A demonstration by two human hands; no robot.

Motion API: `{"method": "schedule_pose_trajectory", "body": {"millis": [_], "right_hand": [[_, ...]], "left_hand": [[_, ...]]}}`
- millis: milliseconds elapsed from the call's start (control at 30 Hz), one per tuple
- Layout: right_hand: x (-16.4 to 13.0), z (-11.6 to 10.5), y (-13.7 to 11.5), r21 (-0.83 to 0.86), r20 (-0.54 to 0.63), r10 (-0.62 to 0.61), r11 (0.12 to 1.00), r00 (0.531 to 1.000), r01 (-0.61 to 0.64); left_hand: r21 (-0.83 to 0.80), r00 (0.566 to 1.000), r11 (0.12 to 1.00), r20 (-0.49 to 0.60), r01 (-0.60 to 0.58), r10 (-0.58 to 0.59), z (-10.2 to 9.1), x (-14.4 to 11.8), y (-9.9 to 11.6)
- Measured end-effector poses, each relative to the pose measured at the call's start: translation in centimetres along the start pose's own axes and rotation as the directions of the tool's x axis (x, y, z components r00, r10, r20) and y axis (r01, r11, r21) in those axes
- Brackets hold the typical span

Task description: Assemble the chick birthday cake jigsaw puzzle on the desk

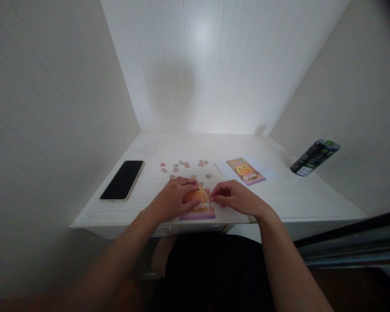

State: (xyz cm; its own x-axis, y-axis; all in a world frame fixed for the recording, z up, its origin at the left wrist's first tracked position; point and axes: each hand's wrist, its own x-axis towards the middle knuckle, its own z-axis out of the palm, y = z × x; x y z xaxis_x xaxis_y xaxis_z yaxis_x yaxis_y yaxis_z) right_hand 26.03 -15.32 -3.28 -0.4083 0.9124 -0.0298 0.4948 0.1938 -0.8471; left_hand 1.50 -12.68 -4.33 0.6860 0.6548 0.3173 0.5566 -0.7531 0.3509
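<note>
The partly built puzzle (199,207) lies at the near edge of the white tabletop (299,195), its lower border almost flush with that edge. The left hand (173,199) rests flat over the puzzle's left part, fingers loosely curled and pressing down, gripping nothing that can be seen. The right hand (235,197) sits at the puzzle's right side with fingers curled in toward the thumb, as if pinching a small piece (too small and shaded to tell whether one is really held). Loose pieces (183,167) are scattered just beyond the hands, with bare tabletop behind them up to the back wall. A dark phone (122,180) lies near the left wall, well apart from the puzzle, and a printed reference picture (245,170) lies to the right of the pieces. A dark can (314,157) stands at the right, close to the side wall, appearing tilted. Walls close in the tabletop on three sides. The hands cover much of the puzzle's picture, and both forearms run out of view at the bottom.
</note>
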Motion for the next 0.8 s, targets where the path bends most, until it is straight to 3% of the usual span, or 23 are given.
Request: {"method": "schedule_pose_trajectory", "body": {"millis": [200, 367, 500, 800], "right_hand": [[0.0, 0.5, -0.5, -0.062, -0.016, 0.011, 0.998, 1.0, -0.012], [0.0, 0.6, -1.2, 0.034, -0.104, 0.052, 0.998, 0.993, -0.049], [0.0, 0.6, -1.0, 0.11, -0.072, 0.053, 0.993, 0.996, -0.045], [0.0, 0.6, -0.6, 0.007, 0.02, 0.012, 1.0, 1.0, -0.012]], "left_hand": [[-0.002, 1.0, 1.0, -0.023, 0.012, -0.012, 0.1, 0.0, 0.0], [-0.01, 0.999, 1.0, -0.038, 0.001, -0.001, 0.0, -0.2, 0.2], [-0.004, 0.999, 1.0, -0.036, -0.002, 0.002, -0.2, -0.1, 0.4], [-0.008, 0.999, 1.0, -0.048, -0.011, 0.011, -0.3, -0.1, 0.4]]}}
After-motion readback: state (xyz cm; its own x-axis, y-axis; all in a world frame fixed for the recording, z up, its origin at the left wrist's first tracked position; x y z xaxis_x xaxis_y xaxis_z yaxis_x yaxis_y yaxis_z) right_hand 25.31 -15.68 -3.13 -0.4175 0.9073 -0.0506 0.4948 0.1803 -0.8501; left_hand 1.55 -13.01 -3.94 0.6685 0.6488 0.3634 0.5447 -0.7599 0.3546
